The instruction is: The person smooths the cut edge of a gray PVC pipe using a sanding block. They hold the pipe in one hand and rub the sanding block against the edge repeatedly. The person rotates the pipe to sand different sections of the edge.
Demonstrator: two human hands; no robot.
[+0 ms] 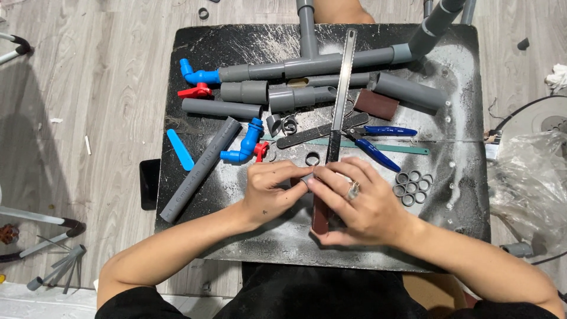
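A: How far along does it look?
B: Several cut grey rings [412, 186] lie finished just right of the right hand [354, 204]. Both it and the left hand [273, 190] pinch one small grey ring [307, 176] between their fingertips, over a brown sanding strip [320, 215].
A: What's left?
B: Long pipes [201, 168] beyond the left hand look uncut

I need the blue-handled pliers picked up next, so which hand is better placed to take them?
Right, probably. The right hand lies just below the pliers, whose handles point toward its side. The left hand sits farther off across the small grey ring that both hands pinch, so the right would have to let go of it.
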